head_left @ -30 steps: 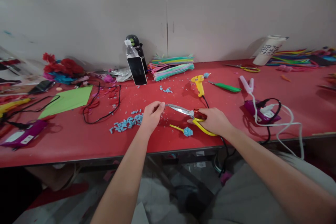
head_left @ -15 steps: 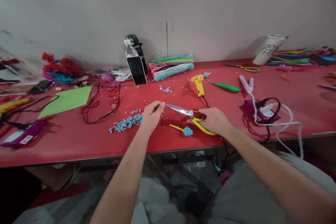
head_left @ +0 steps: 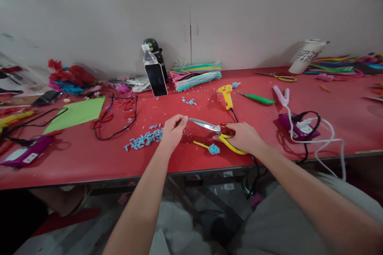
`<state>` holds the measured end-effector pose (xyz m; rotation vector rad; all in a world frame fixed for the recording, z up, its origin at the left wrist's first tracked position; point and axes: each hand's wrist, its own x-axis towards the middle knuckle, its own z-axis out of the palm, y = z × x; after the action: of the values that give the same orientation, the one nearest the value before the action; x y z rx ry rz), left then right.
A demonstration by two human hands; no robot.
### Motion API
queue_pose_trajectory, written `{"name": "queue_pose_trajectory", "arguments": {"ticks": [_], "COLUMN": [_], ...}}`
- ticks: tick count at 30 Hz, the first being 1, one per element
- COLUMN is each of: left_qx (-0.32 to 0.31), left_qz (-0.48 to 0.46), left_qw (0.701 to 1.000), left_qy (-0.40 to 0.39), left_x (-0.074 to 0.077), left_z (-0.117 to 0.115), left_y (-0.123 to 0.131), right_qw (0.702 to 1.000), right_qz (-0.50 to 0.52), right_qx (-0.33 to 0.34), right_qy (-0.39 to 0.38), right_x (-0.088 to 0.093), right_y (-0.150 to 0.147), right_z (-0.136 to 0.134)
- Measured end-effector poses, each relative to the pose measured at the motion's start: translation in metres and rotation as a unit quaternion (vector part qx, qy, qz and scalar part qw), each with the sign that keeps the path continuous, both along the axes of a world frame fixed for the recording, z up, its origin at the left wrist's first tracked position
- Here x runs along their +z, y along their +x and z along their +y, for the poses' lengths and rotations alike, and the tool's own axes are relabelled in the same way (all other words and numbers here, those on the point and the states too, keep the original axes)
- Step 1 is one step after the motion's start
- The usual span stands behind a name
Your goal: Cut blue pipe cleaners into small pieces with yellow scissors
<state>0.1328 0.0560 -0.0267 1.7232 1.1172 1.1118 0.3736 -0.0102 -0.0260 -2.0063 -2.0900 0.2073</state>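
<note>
My right hand (head_left: 243, 137) is closed around the handles of a pair of scissors (head_left: 209, 126), one handle yellow and one red. The blades point left and their tips reach the fingertips of my left hand (head_left: 175, 127). That hand is pinched closed; whatever sits between thumb and finger is too small to make out. Just left of it lies a heap of short light-blue cut pieces (head_left: 143, 140). Below the blades, a blue clustered ball on a yellow stem (head_left: 213, 149) rests on the red table (head_left: 185, 162).
Behind my hands lie a yellow glue gun (head_left: 226, 96), a green-handled tool (head_left: 259, 99) and bundled pipe cleaners (head_left: 197, 79). A phone (head_left: 156, 80) leans against bottles. Purple power strips (head_left: 295, 127) with cords flank the space, and a green sheet (head_left: 76, 114) lies left.
</note>
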Motion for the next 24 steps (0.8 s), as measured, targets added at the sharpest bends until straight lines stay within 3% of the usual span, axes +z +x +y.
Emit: {"name": "queue_pose_trajectory", "arguments": {"ticks": [9,18,24], "left_qx": [-0.003,-0.012,-0.008], "left_qz": [-0.007,-0.062,-0.054], "left_qw": [1.000,0.995,0.997], "left_qy": [-0.009,-0.074,-0.061], "left_x": [-0.0021,-0.0065,-0.0042], "left_z": [0.0019,0.0036,0.0031], "left_y": [-0.0008,-0.0007,-0.0001], "right_qw": [1.000,1.000,1.000], "right_qz": [-0.017,-0.025,-0.015], "right_qx": [-0.007,-0.016,-0.006], "right_qy": [-0.007,-0.007,0.004], "right_x": [-0.0009,-0.0025,-0.0034], "right_y": [-0.0005,0.0005,0.0020], "right_z": [0.0014,0.0024,-0.0001]}}
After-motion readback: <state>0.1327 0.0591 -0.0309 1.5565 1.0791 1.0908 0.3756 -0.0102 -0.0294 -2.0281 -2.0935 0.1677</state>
